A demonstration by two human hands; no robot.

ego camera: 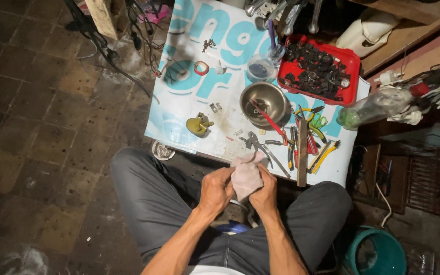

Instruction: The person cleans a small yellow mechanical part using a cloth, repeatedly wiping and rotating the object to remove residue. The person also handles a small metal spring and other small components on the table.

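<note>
1. left hand (215, 189) and right hand (264, 193) both clutched a pale rag (246, 175) above the lap, just off the tabletop's (189, 109) near edge; wiping looked underway, anything inside stayed hidden.
2. pliers (254, 141) lay unused near that edge.
3. farther off sat a steel bowl (264, 100) and a red tray (350, 76).

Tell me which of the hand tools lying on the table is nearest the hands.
The silver pliers. They lie just beyond the pink cloth held in the left hand and right hand; the yellow-handled and red-handled tools sit farther right.
</note>
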